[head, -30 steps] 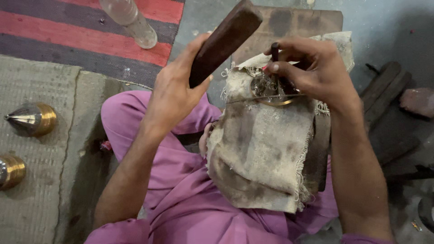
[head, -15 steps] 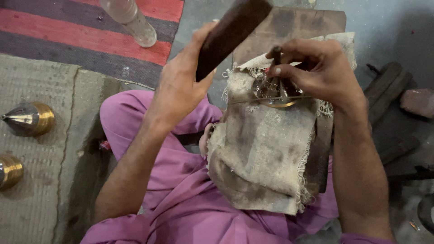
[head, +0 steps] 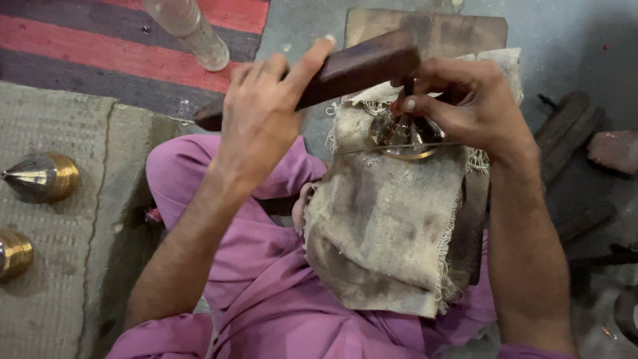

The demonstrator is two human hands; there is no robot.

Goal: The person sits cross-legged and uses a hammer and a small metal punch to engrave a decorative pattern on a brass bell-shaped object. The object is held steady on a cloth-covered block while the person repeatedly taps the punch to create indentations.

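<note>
My left hand (head: pixel 266 113) grips a dark wooden block (head: pixel 352 70) like a mallet, its far end down on top of a thin dark punch (head: pixel 407 90). My right hand (head: pixel 468 106) pinches that punch upright over a round brass piece (head: pixel 405 136). The brass piece rests on a stained burlap cloth (head: pixel 385 219) draped over my knee, with a thin wire or rod lying across it. Fingers hide most of the punch.
Two brass cone-tipped pieces (head: pixel 40 178) (head: pixel 13 254) lie on a grey mat at left. A clear plastic bottle (head: pixel 189 26) lies on a red striped rug. A wooden board (head: pixel 432 30) sits ahead; dark wooden and metal pieces (head: pixel 571 143) lie at right.
The wooden block was raised and tilted up half a second ago; it has now swung down flat onto the punch. My right hand has stayed in place on the brass piece.
</note>
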